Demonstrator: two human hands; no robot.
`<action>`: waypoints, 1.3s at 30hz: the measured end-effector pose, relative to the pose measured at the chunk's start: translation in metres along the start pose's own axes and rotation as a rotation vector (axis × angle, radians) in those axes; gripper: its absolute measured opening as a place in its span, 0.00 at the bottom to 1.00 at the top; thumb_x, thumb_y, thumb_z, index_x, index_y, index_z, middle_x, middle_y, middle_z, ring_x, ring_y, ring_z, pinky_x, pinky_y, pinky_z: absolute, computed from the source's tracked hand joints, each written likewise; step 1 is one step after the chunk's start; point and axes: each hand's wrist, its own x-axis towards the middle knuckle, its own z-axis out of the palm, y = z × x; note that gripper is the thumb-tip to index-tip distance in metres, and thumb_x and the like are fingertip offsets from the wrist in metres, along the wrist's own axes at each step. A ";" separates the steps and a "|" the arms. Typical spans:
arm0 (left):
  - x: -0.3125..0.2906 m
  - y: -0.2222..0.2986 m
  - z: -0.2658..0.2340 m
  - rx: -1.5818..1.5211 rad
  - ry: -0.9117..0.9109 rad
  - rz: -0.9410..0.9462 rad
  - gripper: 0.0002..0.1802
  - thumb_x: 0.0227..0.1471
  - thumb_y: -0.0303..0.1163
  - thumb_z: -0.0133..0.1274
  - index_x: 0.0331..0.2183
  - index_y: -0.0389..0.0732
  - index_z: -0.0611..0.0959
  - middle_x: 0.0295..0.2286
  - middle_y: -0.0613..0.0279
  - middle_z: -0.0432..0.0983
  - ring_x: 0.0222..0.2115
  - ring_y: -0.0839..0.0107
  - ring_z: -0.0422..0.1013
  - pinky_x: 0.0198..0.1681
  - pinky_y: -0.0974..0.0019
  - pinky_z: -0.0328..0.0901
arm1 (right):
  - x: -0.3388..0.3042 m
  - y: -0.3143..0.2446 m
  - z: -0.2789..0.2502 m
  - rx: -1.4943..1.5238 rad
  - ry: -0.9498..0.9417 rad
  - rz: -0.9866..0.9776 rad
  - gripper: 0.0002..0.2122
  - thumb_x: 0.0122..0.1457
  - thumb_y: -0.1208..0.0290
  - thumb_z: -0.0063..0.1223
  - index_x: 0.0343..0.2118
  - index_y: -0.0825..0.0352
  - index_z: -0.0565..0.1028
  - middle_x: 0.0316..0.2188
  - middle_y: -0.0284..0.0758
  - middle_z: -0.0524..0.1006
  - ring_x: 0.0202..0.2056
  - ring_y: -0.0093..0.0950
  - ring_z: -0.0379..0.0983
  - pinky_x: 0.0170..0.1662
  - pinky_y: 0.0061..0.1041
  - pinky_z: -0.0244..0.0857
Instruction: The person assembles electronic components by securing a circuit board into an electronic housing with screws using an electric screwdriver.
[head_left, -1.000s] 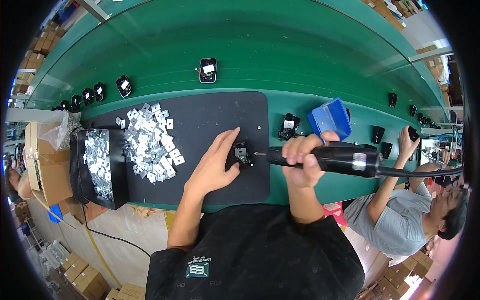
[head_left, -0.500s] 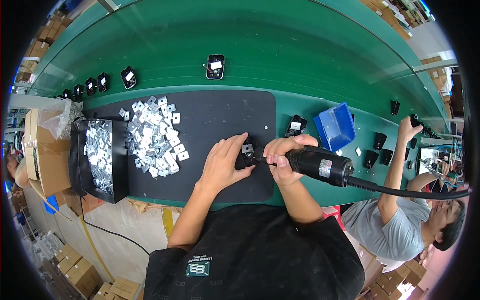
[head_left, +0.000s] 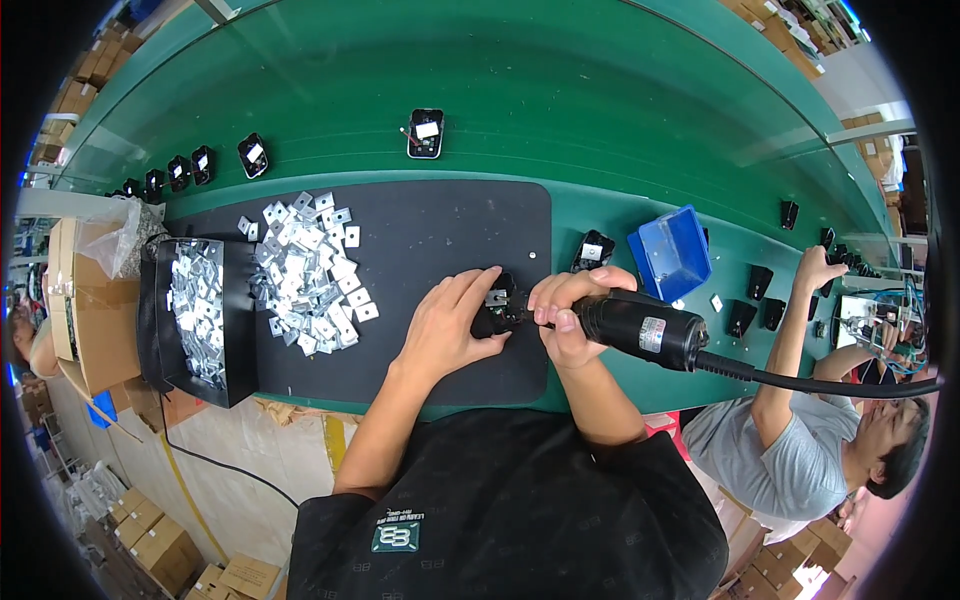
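Note:
My left hand [head_left: 446, 325] grips a small black plastic housing [head_left: 488, 320] between thumb and fingers on the dark mat. A silvery metal plate [head_left: 497, 297] shows inside it. My right hand [head_left: 568, 318] is wrapped round the front of a black corded electric screwdriver [head_left: 645, 328], which lies almost level with its tip pointing left at the housing. Whether the tip touches a screw is too small to tell. Just beyond my right hand sits another black housing [head_left: 593, 251] with a light plate in it. A heap of metal plates [head_left: 312, 275] covers the mat's left part.
At left stands a black bin [head_left: 240, 330] of metal plates beside a cardboard box [head_left: 108, 320]. A blue tray [head_left: 672, 250] stands at right. Black housings [head_left: 426, 132] line the green belt [head_left: 560, 90]. The screwdriver's cable [head_left: 820, 384] runs right, past a co-worker's raised arm [head_left: 790, 340].
The housings on the belt have slid slightly left. My hands stay nearly in place; the screwdriver has tilted a little. The co-worker's hand at right has shifted slightly.

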 end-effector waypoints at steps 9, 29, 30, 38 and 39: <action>0.001 -0.003 0.001 -0.025 0.002 0.016 0.40 0.25 0.33 0.64 0.47 0.37 0.72 0.39 0.55 0.71 0.35 0.58 0.69 0.39 0.61 0.66 | -0.002 0.005 -0.001 0.023 -0.007 0.023 0.19 0.51 0.83 0.49 0.43 0.64 0.56 0.19 0.32 0.67 0.19 0.22 0.65 0.28 0.26 0.68; 0.040 -0.015 -0.005 0.059 -0.061 0.025 0.39 0.29 0.28 0.63 0.48 0.37 0.69 0.44 0.48 0.69 0.45 0.50 0.66 0.49 0.57 0.62 | 0.035 -0.054 -0.020 0.083 0.097 -0.121 0.28 0.52 0.71 0.53 0.54 0.63 0.54 0.18 0.29 0.64 0.18 0.22 0.63 0.24 0.24 0.61; 0.055 -0.018 -0.005 0.067 0.003 0.052 0.39 0.31 0.27 0.62 0.50 0.37 0.67 0.46 0.46 0.67 0.46 0.49 0.65 0.51 0.57 0.61 | 0.039 -0.069 -0.028 0.078 0.117 -0.180 0.28 0.52 0.71 0.52 0.55 0.63 0.53 0.18 0.29 0.64 0.18 0.22 0.62 0.24 0.23 0.60; 0.154 -0.050 -0.011 0.245 -0.148 0.158 0.44 0.33 0.29 0.60 0.55 0.38 0.61 0.50 0.42 0.61 0.52 0.48 0.58 0.55 0.55 0.57 | 0.026 -0.112 -0.090 -0.361 0.406 -0.368 0.26 0.52 0.74 0.50 0.53 0.69 0.53 0.17 0.33 0.66 0.16 0.23 0.63 0.24 0.25 0.64; 0.151 -0.044 -0.011 0.427 -0.156 0.101 0.45 0.33 0.31 0.61 0.55 0.41 0.62 0.53 0.44 0.58 0.55 0.51 0.55 0.55 0.52 0.54 | 0.024 -0.115 -0.094 -0.413 0.438 -0.374 0.26 0.52 0.75 0.50 0.53 0.70 0.53 0.17 0.33 0.66 0.16 0.23 0.63 0.24 0.25 0.64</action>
